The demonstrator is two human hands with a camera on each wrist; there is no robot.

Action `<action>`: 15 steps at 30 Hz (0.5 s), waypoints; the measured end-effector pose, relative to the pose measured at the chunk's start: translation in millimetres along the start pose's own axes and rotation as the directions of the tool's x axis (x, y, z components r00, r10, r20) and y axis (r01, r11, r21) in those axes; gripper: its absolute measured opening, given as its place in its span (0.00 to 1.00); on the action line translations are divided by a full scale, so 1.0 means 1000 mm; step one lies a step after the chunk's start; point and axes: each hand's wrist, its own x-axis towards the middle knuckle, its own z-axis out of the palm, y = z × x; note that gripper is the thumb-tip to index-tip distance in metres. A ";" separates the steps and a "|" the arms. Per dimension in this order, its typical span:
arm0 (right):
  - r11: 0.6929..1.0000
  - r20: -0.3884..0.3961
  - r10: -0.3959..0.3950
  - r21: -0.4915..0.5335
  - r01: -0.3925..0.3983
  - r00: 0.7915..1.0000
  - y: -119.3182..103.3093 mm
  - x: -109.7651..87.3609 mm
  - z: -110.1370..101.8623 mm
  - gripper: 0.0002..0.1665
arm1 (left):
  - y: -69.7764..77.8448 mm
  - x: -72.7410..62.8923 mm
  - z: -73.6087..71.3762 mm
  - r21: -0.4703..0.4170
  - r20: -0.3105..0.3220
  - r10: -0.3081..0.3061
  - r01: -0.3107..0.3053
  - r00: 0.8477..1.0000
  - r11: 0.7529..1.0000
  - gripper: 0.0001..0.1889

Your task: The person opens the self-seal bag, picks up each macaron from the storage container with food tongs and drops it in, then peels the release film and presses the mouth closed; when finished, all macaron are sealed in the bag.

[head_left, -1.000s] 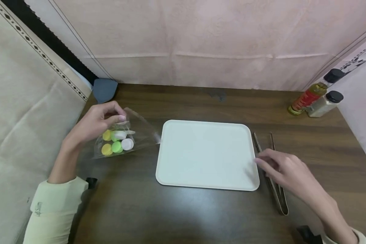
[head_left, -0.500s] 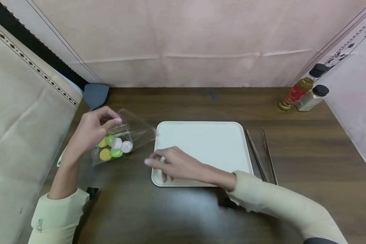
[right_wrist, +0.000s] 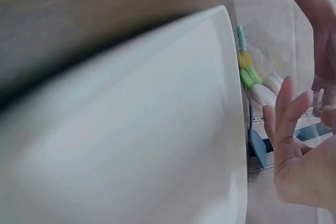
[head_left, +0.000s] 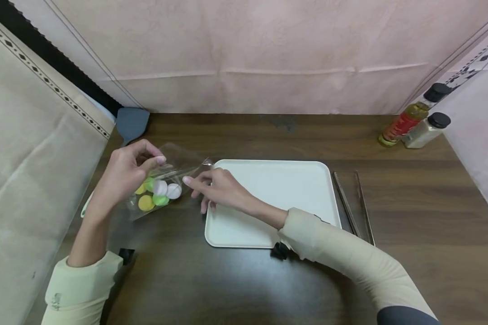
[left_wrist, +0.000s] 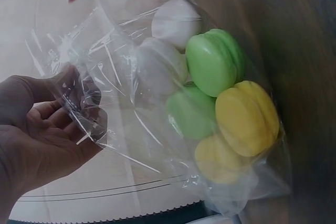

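A clear plastic bag (head_left: 175,169) with several macaron-shaped pieces is held up at the left of the tray. Yellow macarons (head_left: 146,203), green macarons (left_wrist: 214,64) and white macarons (head_left: 173,191) lie inside it. My left hand (head_left: 126,174) pinches the bag's upper edge between thumb and fingers. Over the white tray's left edge, my right hand (head_left: 223,189) is beside the bag's loose flap, fingers loosely bent and apart. The right wrist view shows my right hand (right_wrist: 302,161) close to the plastic; any contact there is unclear. The white tray (head_left: 268,203) lies flat on the table.
Metal tongs (head_left: 345,205) lie along the tray's right side, partly hidden by my right sleeve. A red-labelled oil bottle (head_left: 404,122) and a black-capped jar (head_left: 424,132) stand at the back right. A blue-grey spatula (head_left: 132,122) is at the back left.
My right hand has moved left from beside the tongs, across the tray, to the bag's flap. My left hand still holds the bag, which has shifted slightly.
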 end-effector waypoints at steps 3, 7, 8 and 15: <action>0.999 -0.020 -0.004 0.051 0.005 1.000 0.001 0.005 0.001 0.31 | 0.002 -0.001 0.000 0.002 -0.011 0.006 -0.006 1.000 1.000 0.06; 0.993 -0.033 -0.024 0.112 0.027 0.999 0.000 0.011 0.003 0.28 | 0.004 -0.004 -0.001 0.001 -0.020 0.007 -0.007 1.000 1.000 0.05; 0.992 -0.034 -0.028 0.122 0.032 0.999 -0.001 0.012 0.003 0.27 | 0.005 -0.004 -0.002 -0.001 -0.019 0.006 -0.006 1.000 1.000 0.05; 0.986 -0.054 -0.094 0.137 0.100 0.994 -0.002 0.016 0.003 0.20 | 0.009 -0.008 -0.004 -0.001 -0.032 0.009 -0.009 0.999 1.000 0.05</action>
